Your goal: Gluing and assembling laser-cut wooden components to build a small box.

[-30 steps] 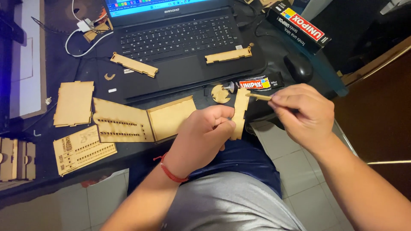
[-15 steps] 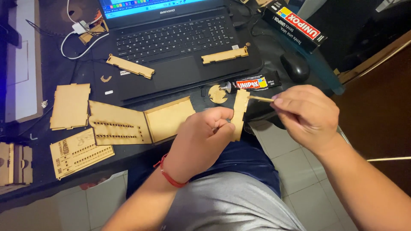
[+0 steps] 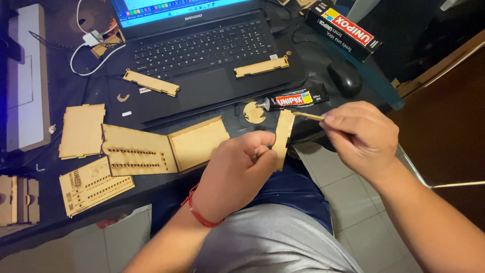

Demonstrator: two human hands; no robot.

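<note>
Between the hands, the left hand grips a flat pale wooden strip upright so the right hand can touch its pinched thin wooden stick to the top edge.

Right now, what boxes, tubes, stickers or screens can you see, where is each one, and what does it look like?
Laptop screen: top edge, lit, with a row of coloured icons.
Glue box: top right, long, black with a red, yellow and white label.
Glue tube: desk edge in front of the laptop, lying flat, black with a red, white and yellow label.
Sticker: laptop's left palm rest, small, white.

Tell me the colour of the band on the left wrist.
Red; the band shows best in the head view, below the left hand.
</note>
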